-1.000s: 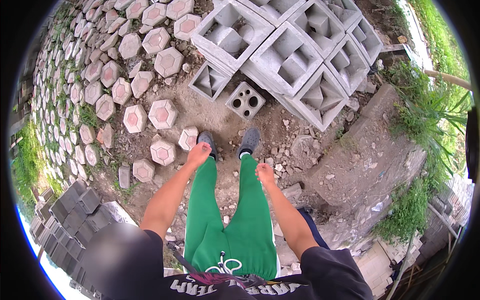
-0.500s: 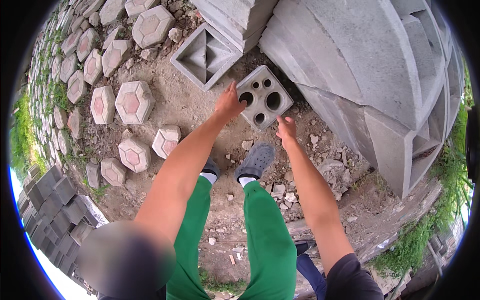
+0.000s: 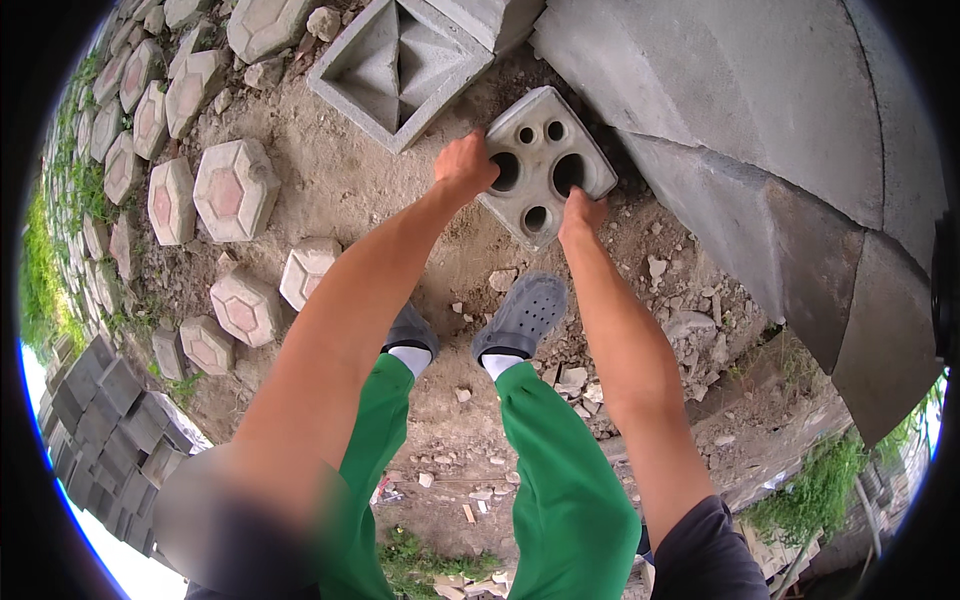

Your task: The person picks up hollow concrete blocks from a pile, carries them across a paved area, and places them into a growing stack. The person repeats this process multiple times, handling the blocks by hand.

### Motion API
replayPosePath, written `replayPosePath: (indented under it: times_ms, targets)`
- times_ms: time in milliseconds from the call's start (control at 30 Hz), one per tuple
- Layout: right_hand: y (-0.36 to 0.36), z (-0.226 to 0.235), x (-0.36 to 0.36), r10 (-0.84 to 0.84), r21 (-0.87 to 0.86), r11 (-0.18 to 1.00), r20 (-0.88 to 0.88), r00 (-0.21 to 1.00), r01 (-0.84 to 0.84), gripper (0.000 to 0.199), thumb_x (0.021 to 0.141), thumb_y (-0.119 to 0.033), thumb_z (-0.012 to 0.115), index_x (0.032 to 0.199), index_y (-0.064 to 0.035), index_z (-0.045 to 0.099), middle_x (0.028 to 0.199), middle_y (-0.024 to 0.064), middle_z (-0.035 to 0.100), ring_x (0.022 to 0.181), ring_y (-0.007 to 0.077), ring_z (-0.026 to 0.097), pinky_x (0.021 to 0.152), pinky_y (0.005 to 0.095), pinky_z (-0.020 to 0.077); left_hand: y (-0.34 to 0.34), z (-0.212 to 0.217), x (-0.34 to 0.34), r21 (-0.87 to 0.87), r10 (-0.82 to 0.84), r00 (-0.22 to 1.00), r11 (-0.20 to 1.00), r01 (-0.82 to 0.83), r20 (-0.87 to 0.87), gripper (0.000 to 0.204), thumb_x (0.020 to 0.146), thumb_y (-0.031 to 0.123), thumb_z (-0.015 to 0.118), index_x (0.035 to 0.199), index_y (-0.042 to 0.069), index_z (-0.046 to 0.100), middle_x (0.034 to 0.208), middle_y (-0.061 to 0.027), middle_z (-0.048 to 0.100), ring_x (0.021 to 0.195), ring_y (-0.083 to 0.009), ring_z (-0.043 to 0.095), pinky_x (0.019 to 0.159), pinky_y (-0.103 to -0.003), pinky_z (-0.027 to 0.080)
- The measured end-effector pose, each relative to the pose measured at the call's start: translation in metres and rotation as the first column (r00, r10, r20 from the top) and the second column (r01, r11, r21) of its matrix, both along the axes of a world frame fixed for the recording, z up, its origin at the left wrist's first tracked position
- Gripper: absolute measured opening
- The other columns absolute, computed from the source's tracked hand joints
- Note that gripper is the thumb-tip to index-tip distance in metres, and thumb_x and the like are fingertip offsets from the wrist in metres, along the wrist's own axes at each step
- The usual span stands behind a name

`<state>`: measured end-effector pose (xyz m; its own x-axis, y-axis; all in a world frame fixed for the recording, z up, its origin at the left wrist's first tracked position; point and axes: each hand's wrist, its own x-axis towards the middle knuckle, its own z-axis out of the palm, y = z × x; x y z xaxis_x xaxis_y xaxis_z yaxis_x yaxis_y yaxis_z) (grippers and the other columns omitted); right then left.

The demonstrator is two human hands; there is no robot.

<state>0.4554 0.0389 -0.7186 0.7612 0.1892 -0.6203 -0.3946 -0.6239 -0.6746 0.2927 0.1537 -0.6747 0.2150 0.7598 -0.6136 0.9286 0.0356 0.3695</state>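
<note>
Looming on my far right, the big grey concrete slabs point(image 3: 760, 130) take up the most room, their edges bent by the lens and leaning over the dirt. Just left of them on the far side sits a square hollow concrete block point(image 3: 400, 60) with sloped inner faces, open side up. The bare dirt ground point(image 3: 340, 190) runs between these and the left, strewn with small stones and chips.

Along the left, rows of hexagonal paving stones point(image 3: 225, 190) with pinkish centres lie flat, some touching, some apart, with grass beyond them. At the near left a stack of dark grey pavers point(image 3: 110, 410) stands at the rim.

My green trousers point(image 3: 560, 490) fill the near middle, and my grey clogs point(image 3: 520, 315) stand on the dirt just near of the perforated block.

That square grey block with round holes point(image 3: 545, 165) rests tilted on the ground, its far right corner tucked against the foot of the slabs and beside the hollow block. My left hand point(image 3: 465, 165) grips its left edge, fingers curled over the rim beside a hole. My right hand point(image 3: 582, 210) is at its near right edge, fingers hooked into one of the large holes. Both arms reach straight out from the near edge.
</note>
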Motion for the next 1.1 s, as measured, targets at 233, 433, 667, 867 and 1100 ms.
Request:
replayPosePath:
  times_ms: [233,433,667,867,1100]
  targets:
    - [-0.008,0.045,-0.02,0.123,-0.29,0.949,-0.034,0.992,-0.127,0.062,0.075,-0.006,0.068,0.131,0.0062,0.044,0.129,0.0226,0.054,0.117,0.0319,0.055,0.099,0.039,0.0439,-0.034,0.038,-0.03,-0.053,0.135,0.99,0.99,-0.133,0.043,0.043,0.072,0.012,0.064,0.114,0.006,0.057,0.096,-0.021,0.067,0.094,-0.0386,0.064,0.081,-0.047,0.052]
    - [-0.076,0.146,-0.041,0.349,-0.063,0.933,-0.088,0.933,-0.355,0.055,0.078,-0.018,0.07,0.123,0.0052,0.051,0.117,0.0203,0.061,0.11,0.0304,0.059,0.096,0.0384,0.0434,-0.112,0.165,-0.072,-0.054,0.216,0.976,0.975,-0.217,-0.017,0.044,0.07,0.014,0.067,0.11,0.0,0.054,0.094,-0.0227,0.066,0.088,-0.0409,0.065,0.079,-0.049,0.052]
    - [-0.159,0.328,-0.074,0.267,0.246,0.96,-0.648,0.713,-0.136,0.084,0.083,-0.058,0.062,0.142,-0.0092,0.028,0.138,0.0121,0.044,0.12,0.0275,0.049,0.103,0.0422,0.0393,-0.168,0.392,-0.133,-0.191,0.327,0.94,0.921,-0.34,-0.096,0.064,0.072,0.019,0.066,0.129,-0.002,0.049,0.091,-0.027,0.066,0.085,-0.041,0.066,0.081,-0.048,0.051]
    - [-0.156,0.501,-0.124,0.361,0.33,0.923,-0.566,0.741,-0.197,0.081,0.087,-0.067,0.048,0.139,-0.0054,0.039,0.135,0.0074,0.049,0.12,0.0243,0.049,0.103,0.0411,0.0388,-0.196,0.543,-0.186,-0.146,0.484,0.875,0.865,-0.481,-0.012,0.062,0.073,0.018,0.065,0.129,-0.002,0.049,0.092,-0.0269,0.066,0.087,-0.0412,0.065,0.081,-0.049,0.051]
    - [-0.084,0.678,-0.17,0.453,0.487,0.863,-0.63,0.631,-0.133,0.089,0.083,-0.078,0.033,0.134,-0.0063,0.042,0.128,0.0113,0.053,0.114,0.0273,0.053,0.097,0.0435,0.0446,-0.176,0.73,-0.258,-0.07,0.596,0.783,0.801,-0.594,0.179,0.062,0.07,0.019,0.064,0.127,-0.002,0.052,0.089,-0.0276,0.066,0.084,-0.0422,0.065,0.081,-0.049,0.05]
